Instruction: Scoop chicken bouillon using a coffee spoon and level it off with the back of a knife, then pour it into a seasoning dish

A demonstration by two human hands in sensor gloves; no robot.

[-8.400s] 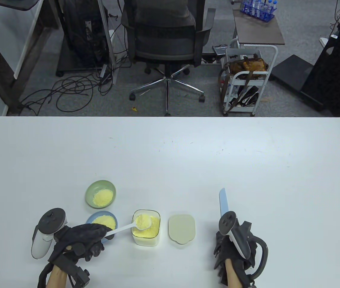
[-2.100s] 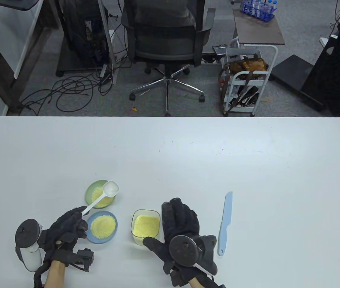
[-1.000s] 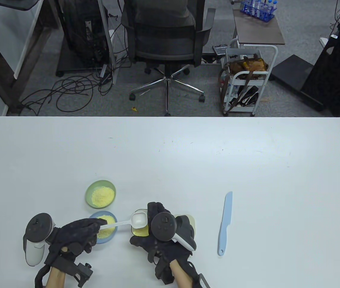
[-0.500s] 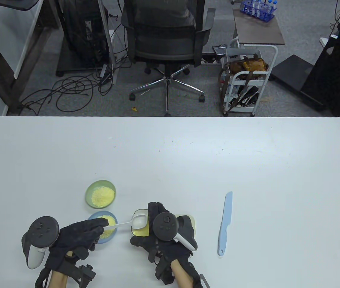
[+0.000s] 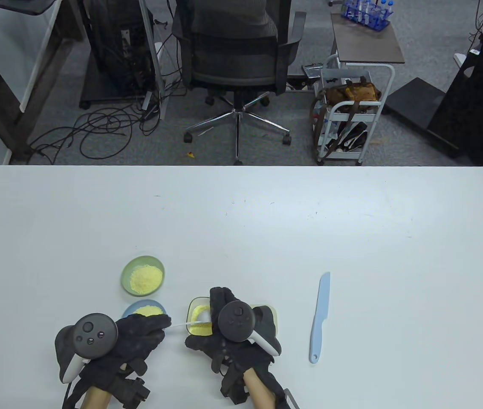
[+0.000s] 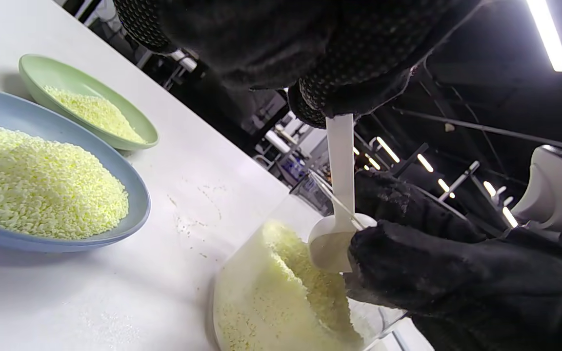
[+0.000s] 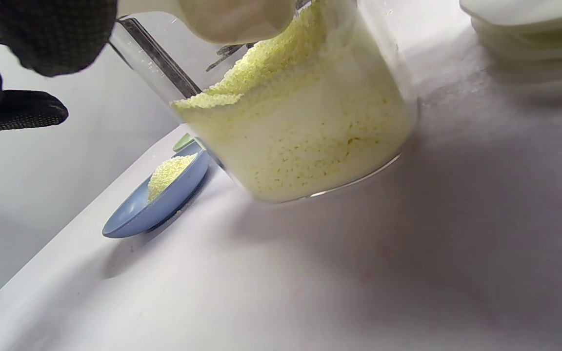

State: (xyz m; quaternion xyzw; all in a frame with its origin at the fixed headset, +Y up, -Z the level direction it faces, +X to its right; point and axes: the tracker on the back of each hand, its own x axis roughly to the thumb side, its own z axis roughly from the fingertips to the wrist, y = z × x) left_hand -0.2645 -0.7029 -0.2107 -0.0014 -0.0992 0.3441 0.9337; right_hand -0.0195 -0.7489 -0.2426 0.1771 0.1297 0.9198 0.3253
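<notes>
Spoon dipping into the tilted bouillon jar, lower middle of the table.
Left hand (image 5: 139, 336) pinches the light, stiff coffee spoon (image 6: 338, 195) by its handle end; right hand (image 5: 228, 341) grips the slick jar (image 7: 300, 122); loose granules spill easily.

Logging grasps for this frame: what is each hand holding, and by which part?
Left hand pinches the white spoon at its handle's end. Right hand has its grip round the side of the clear bouillon container, tilting it.
</notes>
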